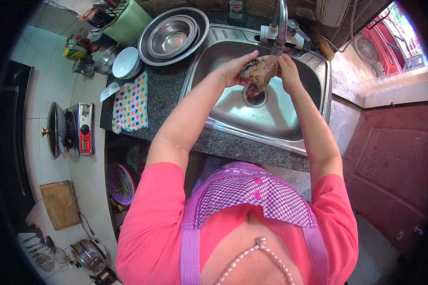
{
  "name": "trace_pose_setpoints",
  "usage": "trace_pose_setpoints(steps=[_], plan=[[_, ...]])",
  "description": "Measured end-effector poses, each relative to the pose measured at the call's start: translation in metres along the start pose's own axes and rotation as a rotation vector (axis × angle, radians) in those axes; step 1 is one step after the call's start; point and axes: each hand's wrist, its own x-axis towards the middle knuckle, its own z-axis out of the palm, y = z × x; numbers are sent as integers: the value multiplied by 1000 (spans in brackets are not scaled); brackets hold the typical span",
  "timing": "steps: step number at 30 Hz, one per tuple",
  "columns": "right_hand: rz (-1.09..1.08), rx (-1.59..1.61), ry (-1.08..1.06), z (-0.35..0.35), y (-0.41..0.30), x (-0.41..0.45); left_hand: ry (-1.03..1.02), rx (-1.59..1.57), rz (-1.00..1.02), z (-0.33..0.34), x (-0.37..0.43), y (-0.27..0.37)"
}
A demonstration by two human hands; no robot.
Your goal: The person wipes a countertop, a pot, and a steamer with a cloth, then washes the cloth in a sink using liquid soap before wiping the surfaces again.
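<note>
My left hand and my right hand hold a piece of raw fish or meat between them. It is brownish and grey, with a reddish flap hanging at its lower end. Its exact kind I cannot tell. My left fingers cup its left side; the right fingers pinch its upper right edge. Just above it is the mouth of a chrome faucet; whether water runs is unclear. Below lies the stainless steel sink, whose drain strainer is partly hidden by the piece.
Left of the sink, nested metal bowls, white bowls and a dotted cloth sit on the granite counter. A green bottle stands behind. Farther left are a portable stove and a cutting board.
</note>
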Motion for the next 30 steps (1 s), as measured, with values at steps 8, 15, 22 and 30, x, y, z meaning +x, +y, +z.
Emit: trace_pose_setpoints(steps=[8, 15, 22, 30], plan=[[56, 322, 58, 17, -30, 1, -256, -592, 412, -11, 1, -37], [-108, -200, 98, 5, -22, 14, 101, -136, 397, -2, 16, -51], [-89, -316, 91, -15, 12, 9, 146, -487, 454, -2, 22, -19], [142, -63, -259, 6, 28, -14, -61, -221, 391, 24, 18, 0]])
